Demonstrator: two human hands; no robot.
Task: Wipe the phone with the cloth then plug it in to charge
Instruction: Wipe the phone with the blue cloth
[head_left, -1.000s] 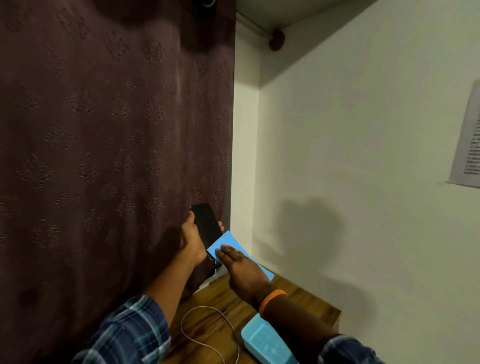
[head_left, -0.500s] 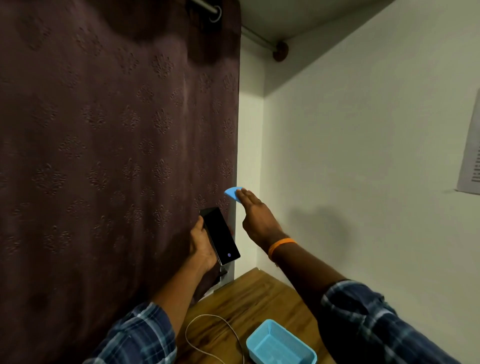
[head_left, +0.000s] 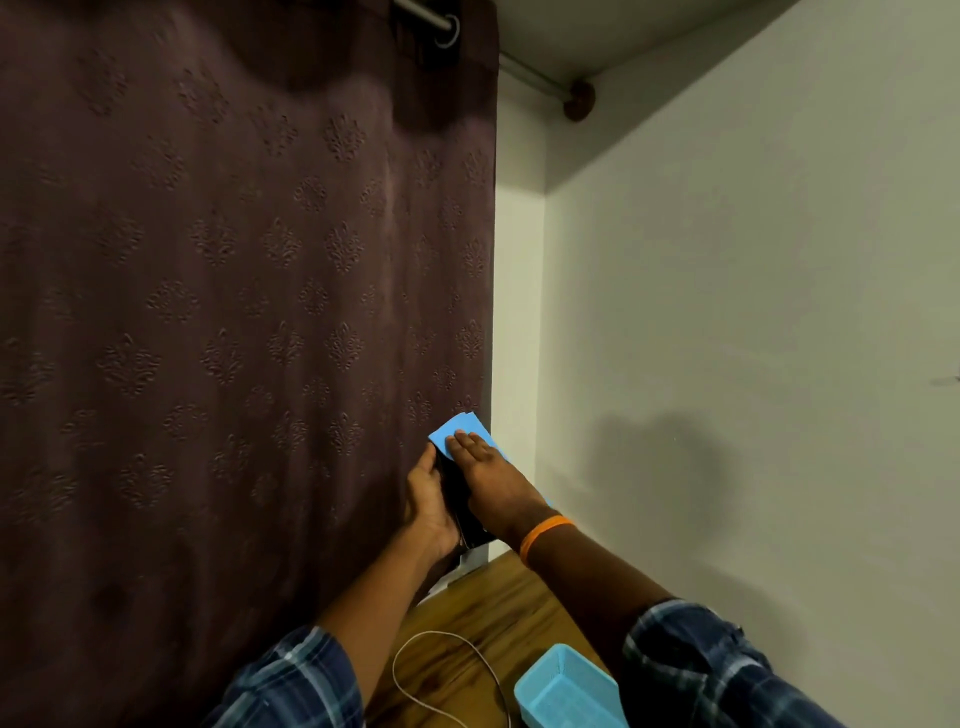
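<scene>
While left hand (head_left: 428, 501) grips phone (head_left: 462, 512) | right hand (head_left: 491, 475) presses cloth (head_left: 457, 428)

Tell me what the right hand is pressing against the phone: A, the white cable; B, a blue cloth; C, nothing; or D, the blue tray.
B: the right hand lies flat on the blue cloth, which covers the phone held up by the left hand.
</scene>
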